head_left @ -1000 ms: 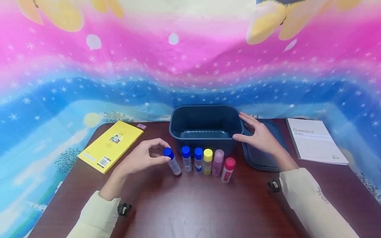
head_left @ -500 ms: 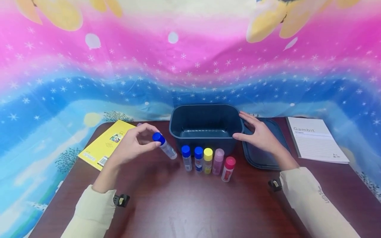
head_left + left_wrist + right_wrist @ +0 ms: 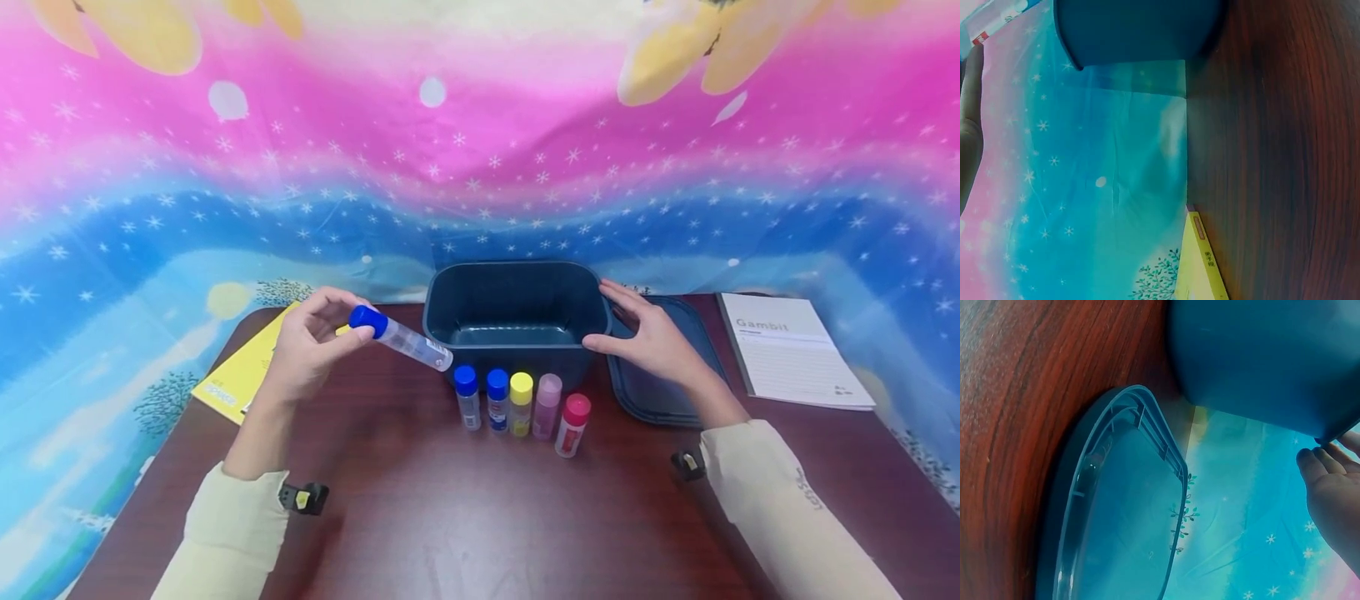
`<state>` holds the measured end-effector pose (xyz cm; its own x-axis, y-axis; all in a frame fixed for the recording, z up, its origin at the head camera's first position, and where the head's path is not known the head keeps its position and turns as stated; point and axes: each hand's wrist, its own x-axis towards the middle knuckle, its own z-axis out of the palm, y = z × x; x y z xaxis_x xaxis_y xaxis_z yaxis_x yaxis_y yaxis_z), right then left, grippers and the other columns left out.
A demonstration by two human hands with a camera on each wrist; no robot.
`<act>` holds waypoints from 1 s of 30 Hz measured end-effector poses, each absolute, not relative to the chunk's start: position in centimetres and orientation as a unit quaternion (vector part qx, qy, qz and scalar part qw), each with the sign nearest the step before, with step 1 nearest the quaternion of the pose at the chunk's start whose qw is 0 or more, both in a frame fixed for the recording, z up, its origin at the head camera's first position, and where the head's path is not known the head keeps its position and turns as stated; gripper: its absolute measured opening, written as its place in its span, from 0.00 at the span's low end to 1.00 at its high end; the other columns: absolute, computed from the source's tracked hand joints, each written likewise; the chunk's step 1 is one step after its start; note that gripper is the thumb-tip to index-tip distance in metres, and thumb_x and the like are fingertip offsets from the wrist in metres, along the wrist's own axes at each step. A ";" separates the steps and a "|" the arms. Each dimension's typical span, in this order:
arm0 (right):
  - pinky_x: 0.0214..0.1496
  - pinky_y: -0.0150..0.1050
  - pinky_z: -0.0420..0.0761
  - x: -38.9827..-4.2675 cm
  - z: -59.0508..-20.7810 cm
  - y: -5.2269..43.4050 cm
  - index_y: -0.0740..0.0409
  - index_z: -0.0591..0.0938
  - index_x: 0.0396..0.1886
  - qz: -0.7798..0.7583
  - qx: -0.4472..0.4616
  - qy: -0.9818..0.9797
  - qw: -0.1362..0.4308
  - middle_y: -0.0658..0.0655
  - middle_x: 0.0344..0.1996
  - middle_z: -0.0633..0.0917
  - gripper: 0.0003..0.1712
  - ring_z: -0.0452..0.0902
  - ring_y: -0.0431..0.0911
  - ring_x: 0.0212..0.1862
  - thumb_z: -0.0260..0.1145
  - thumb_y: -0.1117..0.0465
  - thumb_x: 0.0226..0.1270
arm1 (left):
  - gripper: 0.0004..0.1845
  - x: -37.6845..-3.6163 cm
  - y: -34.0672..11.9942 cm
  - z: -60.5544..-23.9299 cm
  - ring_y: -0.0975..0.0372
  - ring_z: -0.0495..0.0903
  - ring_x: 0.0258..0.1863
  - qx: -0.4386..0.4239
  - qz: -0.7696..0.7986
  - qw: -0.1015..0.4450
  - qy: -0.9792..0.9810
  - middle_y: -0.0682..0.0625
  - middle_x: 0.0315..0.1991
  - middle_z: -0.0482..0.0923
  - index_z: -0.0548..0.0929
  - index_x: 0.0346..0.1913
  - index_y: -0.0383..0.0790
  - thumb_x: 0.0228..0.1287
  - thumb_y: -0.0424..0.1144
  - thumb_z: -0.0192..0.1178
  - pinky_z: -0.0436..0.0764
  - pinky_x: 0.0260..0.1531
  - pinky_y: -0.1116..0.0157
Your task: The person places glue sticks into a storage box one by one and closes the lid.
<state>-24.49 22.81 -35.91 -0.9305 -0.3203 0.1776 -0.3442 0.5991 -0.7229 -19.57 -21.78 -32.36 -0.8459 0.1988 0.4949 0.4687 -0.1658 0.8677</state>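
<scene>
My left hand (image 3: 303, 342) pinches a clear glue stick (image 3: 412, 343) by its blue cap. The stick is tilted, its lower end pointing right, close to the box's front left corner. In the left wrist view only a finger (image 3: 971, 94) and part of the labelled glue stick (image 3: 999, 22) show at the top left. The dark blue plastic box (image 3: 517, 358) stands open at the back. At its right rim rests my right hand (image 3: 652, 342), fingers extended and thumb at the front corner; in the right wrist view the fingertips (image 3: 1313, 465) meet the rim.
Before the box stands a row of glue sticks with blue (image 3: 467, 379), yellow (image 3: 521, 390), pink (image 3: 547, 408) and red (image 3: 576, 410) caps. The box's lid (image 3: 656, 396) lies at right, beside a white notebook (image 3: 798, 350). A yellow book (image 3: 236, 375) lies behind the left hand.
My left hand has lifted the blue-capped glue stick off the table and moved it up and left, tilting it closer to horizontal. My right hand stays at the box rim.
</scene>
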 end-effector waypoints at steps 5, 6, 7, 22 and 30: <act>0.70 0.65 0.64 -24.6 -35.9 22.7 0.56 0.60 0.80 0.405 0.187 -0.895 0.014 0.57 0.79 0.58 0.50 0.52 0.60 0.78 0.73 0.44 0.66 | 0.17 -19.8 -21.4 -31.9 0.56 0.84 0.42 -0.272 -0.761 0.102 -0.580 0.41 0.45 0.82 0.81 0.46 0.33 0.60 0.13 0.57 0.87 0.40 0.60; 0.70 0.65 0.63 -24.6 -35.9 22.8 0.56 0.60 0.80 0.404 0.187 -0.895 0.014 0.57 0.79 0.58 0.51 0.52 0.60 0.78 0.73 0.44 0.66 | 0.16 -19.9 -21.3 -31.9 0.56 0.83 0.43 -0.273 -0.764 0.106 -0.574 0.41 0.45 0.82 0.81 0.46 0.33 0.60 0.14 0.58 0.87 0.40 0.60; 0.70 0.65 0.63 -24.6 -35.9 22.7 0.55 0.60 0.80 0.402 0.186 -0.896 0.015 0.57 0.79 0.58 0.51 0.53 0.61 0.78 0.72 0.44 0.66 | 0.15 -20.0 -21.1 -31.8 0.55 0.83 0.43 -0.274 -0.767 0.109 -0.570 0.40 0.45 0.82 0.81 0.46 0.33 0.60 0.14 0.59 0.87 0.41 0.60; 0.70 0.67 0.62 -24.3 -35.7 22.8 0.53 0.59 0.81 0.393 0.180 -0.902 0.006 0.55 0.79 0.58 0.52 0.54 0.63 0.77 0.72 0.43 0.65 | 0.16 -22.0 -17.0 -32.0 0.54 0.82 0.53 -0.203 -0.697 0.138 -0.674 0.47 0.45 0.84 0.78 0.52 0.28 0.62 0.23 0.67 0.84 0.49 0.65; 0.70 0.66 0.62 -24.4 -35.6 22.9 0.52 0.58 0.81 0.390 0.178 -0.903 0.004 0.56 0.79 0.59 0.52 0.56 0.63 0.76 0.72 0.42 0.66 | 0.18 -23.9 -15.5 -31.9 0.54 0.81 0.53 -0.193 -0.657 0.134 -0.716 0.45 0.49 0.81 0.79 0.54 0.29 0.63 0.31 0.70 0.83 0.49 0.65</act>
